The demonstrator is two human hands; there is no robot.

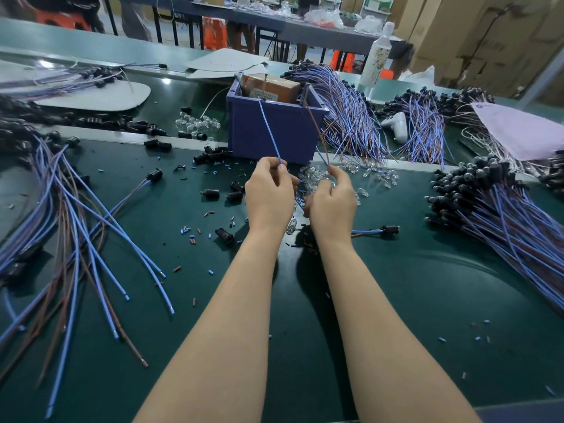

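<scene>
My left hand pinches a blue wire between thumb and forefinger; the wire rises up and left in front of the blue bin. My right hand pinches a brown wire that rises toward the bin's right corner. Both hands hover just above the dark green table, close together. What joins the two wires below my hands is hidden by my fingers. Small clear glass bulbs lie scattered right behind my hands.
Loose blue and brown wires fan out at left. Finished sockets with wires pile up at right and behind the bin. Black sockets and cut insulation bits litter the middle. A white bottle stands at the back.
</scene>
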